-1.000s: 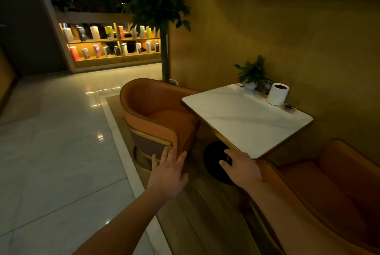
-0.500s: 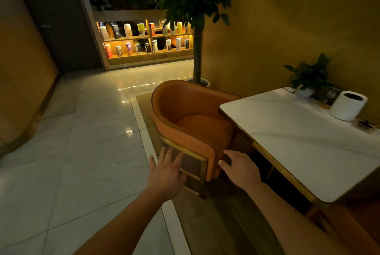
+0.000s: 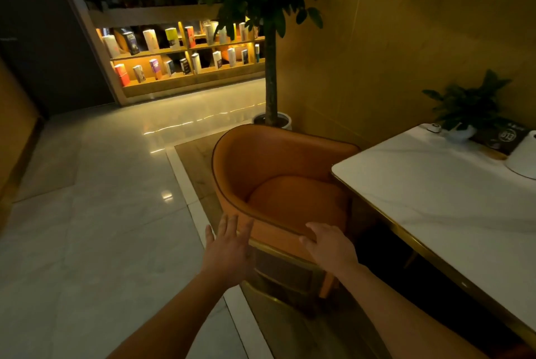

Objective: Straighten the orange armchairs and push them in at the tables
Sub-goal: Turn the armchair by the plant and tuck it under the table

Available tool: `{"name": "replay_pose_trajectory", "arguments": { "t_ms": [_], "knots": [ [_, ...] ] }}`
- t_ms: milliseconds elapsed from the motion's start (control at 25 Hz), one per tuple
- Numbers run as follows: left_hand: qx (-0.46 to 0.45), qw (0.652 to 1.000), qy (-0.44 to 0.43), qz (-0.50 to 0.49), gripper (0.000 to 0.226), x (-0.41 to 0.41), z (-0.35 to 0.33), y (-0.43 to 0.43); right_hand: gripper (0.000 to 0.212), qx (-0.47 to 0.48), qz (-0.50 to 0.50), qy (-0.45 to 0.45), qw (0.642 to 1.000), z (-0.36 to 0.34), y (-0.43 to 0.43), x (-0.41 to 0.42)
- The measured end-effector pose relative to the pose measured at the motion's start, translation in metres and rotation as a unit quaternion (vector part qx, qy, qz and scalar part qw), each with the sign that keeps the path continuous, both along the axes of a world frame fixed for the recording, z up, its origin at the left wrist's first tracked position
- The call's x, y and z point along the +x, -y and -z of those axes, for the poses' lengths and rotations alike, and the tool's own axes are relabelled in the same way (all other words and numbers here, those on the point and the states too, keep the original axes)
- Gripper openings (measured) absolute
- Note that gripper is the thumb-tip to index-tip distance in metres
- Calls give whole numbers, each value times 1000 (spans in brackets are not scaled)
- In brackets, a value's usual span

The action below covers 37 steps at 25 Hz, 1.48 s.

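An orange armchair with a curved back and a gold-trimmed base stands at the left end of a white marble table, its seat partly under the table's edge. My left hand is spread open at the chair's near outer side, fingers apart, right at the orange rim. My right hand rests its fingers over the near armrest rim, loosely curved, holding nothing else.
A potted tree stands just behind the chair by the yellow wall. On the table's far end sit a small plant, a number card and a white cylinder. Glossy tiled floor spreads to the left; a lit bookshelf stands far back.
The view has closed in on the armchair and turned left. Both hands have reached forward from open air to the chair's near rim.
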<state>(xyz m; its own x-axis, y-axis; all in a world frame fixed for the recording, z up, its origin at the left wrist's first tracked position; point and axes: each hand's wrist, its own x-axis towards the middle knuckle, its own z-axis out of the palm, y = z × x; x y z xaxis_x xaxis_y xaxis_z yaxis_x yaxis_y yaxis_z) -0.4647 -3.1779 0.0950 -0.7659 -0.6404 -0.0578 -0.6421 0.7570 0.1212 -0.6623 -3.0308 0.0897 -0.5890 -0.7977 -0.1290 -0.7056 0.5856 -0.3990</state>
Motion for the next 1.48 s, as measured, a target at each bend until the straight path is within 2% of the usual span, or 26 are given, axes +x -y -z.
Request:
{"name": "replay_pose_trajectory", "arguments": {
  "t_ms": [360,520,600,680,760,840,920,1000,1160,1480],
  "knots": [
    [-10,985,32,168,67,-66,61,227,53,73,115,-14,991,67,166,-18],
    [-5,982,25,189,82,-114,112,290,56,89,176,5,980,128,210,-46],
    [-17,982,29,186,87,-139,139,316,71,101,188,14,977,160,229,-57],
    [-30,985,37,164,92,-158,167,346,105,97,193,5,976,191,244,-64],
    [-36,989,43,135,99,-176,190,372,124,90,200,-12,976,216,256,-73],
    [-41,992,60,107,99,-190,208,386,110,96,211,-19,973,229,262,-76],
    [-60,990,72,103,85,-198,216,387,72,117,223,-33,967,235,267,-79],
    [-76,988,67,115,70,-199,221,382,50,133,239,-37,961,234,270,-79],
    [-98,986,38,132,60,-199,217,381,41,138,269,-41,952,233,272,-80],
    [-127,980,18,153,62,-215,222,398,32,114,318,-40,940,231,291,-88]
  ]
}}
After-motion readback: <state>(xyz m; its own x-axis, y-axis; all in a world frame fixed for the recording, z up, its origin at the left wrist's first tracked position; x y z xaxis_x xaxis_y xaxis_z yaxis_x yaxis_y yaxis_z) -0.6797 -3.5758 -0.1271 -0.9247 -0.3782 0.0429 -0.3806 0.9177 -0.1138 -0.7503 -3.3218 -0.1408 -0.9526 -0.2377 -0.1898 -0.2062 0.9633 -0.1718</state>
